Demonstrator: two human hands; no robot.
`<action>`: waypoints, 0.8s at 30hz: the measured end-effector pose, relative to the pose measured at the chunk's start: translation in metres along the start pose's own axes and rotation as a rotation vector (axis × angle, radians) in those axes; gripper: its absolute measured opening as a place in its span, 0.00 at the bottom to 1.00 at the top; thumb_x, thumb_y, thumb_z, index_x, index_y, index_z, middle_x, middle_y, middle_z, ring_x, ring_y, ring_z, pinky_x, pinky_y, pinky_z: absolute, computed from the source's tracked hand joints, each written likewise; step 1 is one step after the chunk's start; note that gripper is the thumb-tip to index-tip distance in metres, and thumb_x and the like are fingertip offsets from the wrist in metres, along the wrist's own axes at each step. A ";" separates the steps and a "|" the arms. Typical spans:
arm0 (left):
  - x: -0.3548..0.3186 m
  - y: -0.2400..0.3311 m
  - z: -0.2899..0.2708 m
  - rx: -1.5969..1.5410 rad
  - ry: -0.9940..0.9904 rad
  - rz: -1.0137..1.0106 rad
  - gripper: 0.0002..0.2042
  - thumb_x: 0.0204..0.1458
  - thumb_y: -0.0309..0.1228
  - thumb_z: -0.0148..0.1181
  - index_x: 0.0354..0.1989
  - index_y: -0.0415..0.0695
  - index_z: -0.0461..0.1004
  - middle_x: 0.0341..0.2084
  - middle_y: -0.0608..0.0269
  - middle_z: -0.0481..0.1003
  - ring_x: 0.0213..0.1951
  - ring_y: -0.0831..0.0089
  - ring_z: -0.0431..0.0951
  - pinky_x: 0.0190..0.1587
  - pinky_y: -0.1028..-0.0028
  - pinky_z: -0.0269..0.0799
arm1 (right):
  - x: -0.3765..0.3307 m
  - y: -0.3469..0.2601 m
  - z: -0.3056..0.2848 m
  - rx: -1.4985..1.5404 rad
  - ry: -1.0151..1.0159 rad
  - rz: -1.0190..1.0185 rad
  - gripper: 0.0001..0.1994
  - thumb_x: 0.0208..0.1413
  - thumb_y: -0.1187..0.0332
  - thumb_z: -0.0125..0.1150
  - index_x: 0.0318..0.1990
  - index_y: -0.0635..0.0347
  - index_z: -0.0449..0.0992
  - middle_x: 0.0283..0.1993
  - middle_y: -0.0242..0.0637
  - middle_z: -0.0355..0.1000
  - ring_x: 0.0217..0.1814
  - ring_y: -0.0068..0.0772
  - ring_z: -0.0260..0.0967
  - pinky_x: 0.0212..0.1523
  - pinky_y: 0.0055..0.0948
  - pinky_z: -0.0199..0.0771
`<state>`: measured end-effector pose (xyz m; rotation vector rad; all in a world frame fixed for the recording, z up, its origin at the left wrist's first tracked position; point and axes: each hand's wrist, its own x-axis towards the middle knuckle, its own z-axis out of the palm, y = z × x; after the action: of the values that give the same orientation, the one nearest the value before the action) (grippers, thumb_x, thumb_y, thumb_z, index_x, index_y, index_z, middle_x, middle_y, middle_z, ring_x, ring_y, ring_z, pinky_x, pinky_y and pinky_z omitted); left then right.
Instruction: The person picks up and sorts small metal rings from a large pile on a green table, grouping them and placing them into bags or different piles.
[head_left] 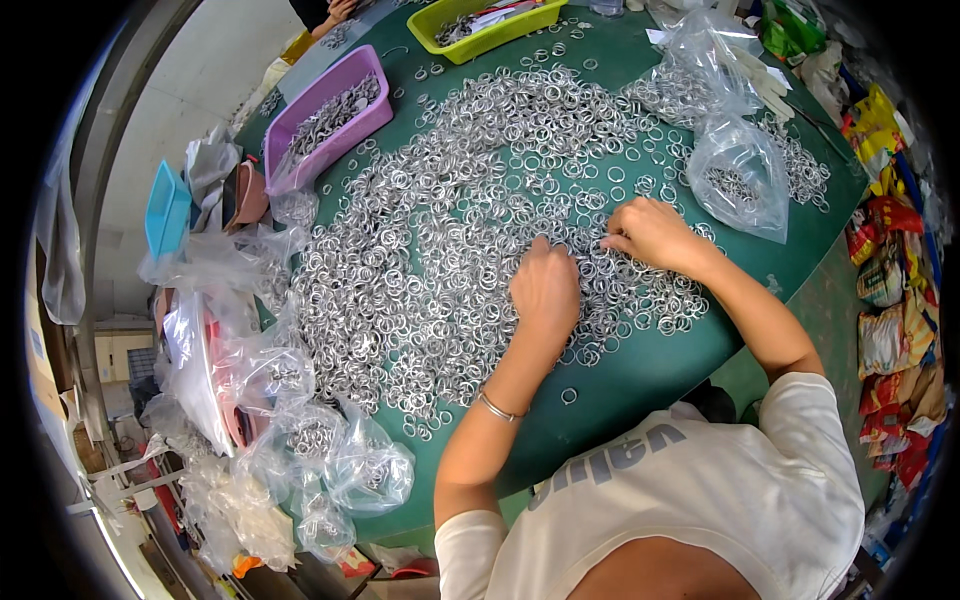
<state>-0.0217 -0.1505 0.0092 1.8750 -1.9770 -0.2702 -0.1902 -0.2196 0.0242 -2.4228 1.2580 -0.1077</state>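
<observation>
A wide heap of silver metal rings (440,230) covers much of the green table. My left hand (546,290) is over the near part of the heap, fingers curled down among the rings. Its fingertips are partly hidden, so whatever it grips does not show. To its right, my right hand (650,235) reaches in from the side with fingers bent and thumb drawn toward them. Rings lie right under and beside it, but anything between its fingertips is too small to make out. The two hands are close together, not touching.
A purple basket (375,110) and a yellow-green basket (550,18) hold metal parts at the back. Clear plastic bags with rings lie at the right (745,200) and at the left (370,470). A blue tray (165,215) stands far left. Another person's hand (341,10) shows at the top.
</observation>
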 end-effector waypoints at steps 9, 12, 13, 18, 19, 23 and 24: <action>-0.003 -0.026 -0.012 -1.102 -0.111 -0.431 0.06 0.48 0.28 0.51 0.30 0.39 0.69 0.18 0.62 0.64 0.14 0.73 0.62 0.13 0.78 0.56 | -0.016 0.010 -0.017 1.498 0.017 0.123 0.08 0.55 0.68 0.52 0.38 0.62 0.66 0.31 0.39 0.69 0.16 0.16 0.57 0.10 0.14 0.49; -0.013 -0.025 -0.029 -1.963 -0.314 -0.508 0.07 0.49 0.30 0.46 0.30 0.40 0.67 0.19 0.64 0.62 0.15 0.79 0.56 0.13 0.84 0.49 | -0.015 0.014 -0.012 1.963 -0.123 -0.077 0.09 0.55 0.69 0.52 0.41 0.62 0.64 0.36 0.40 0.68 0.16 0.16 0.57 0.10 0.14 0.50; -0.015 -0.030 -0.031 -2.001 -0.398 -0.456 0.08 0.50 0.32 0.43 0.28 0.40 0.66 0.21 0.59 0.64 0.15 0.78 0.59 0.12 0.82 0.50 | -0.014 0.007 -0.013 2.046 -0.111 -0.034 0.08 0.53 0.69 0.55 0.38 0.63 0.69 0.31 0.39 0.70 0.17 0.16 0.59 0.10 0.15 0.50; -0.027 -0.027 -0.033 -1.906 -0.169 -0.789 0.09 0.53 0.32 0.47 0.24 0.42 0.65 0.22 0.59 0.66 0.18 0.76 0.62 0.14 0.82 0.54 | -0.004 -0.017 0.007 0.327 0.193 -0.120 0.07 0.44 0.67 0.64 0.28 0.61 0.78 0.25 0.39 0.73 0.29 0.39 0.72 0.29 0.37 0.70; -0.029 -0.029 -0.030 -1.872 -0.094 -0.855 0.10 0.54 0.33 0.48 0.24 0.42 0.65 0.22 0.59 0.66 0.19 0.75 0.63 0.15 0.82 0.54 | -0.003 -0.026 0.013 0.211 0.204 -0.129 0.07 0.43 0.67 0.63 0.26 0.61 0.77 0.26 0.40 0.73 0.30 0.42 0.72 0.29 0.38 0.70; -0.038 -0.033 -0.027 -1.869 -0.021 -0.922 0.11 0.56 0.34 0.49 0.27 0.41 0.68 0.20 0.63 0.66 0.21 0.77 0.64 0.17 0.83 0.56 | 0.004 -0.040 0.027 -0.052 0.165 -0.082 0.06 0.44 0.67 0.61 0.23 0.60 0.75 0.29 0.40 0.73 0.32 0.45 0.72 0.31 0.39 0.71; -0.040 -0.034 -0.027 -1.843 -0.042 -0.881 0.09 0.56 0.33 0.49 0.30 0.40 0.68 0.20 0.64 0.66 0.21 0.78 0.64 0.17 0.83 0.56 | 0.004 -0.040 0.025 -0.033 0.151 -0.109 0.07 0.44 0.67 0.61 0.23 0.61 0.75 0.29 0.41 0.73 0.32 0.46 0.71 0.31 0.40 0.71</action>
<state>0.0211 -0.1099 0.0141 1.0657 -0.1217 -1.5947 -0.1506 -0.1942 0.0161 -2.5524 1.1984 -0.3082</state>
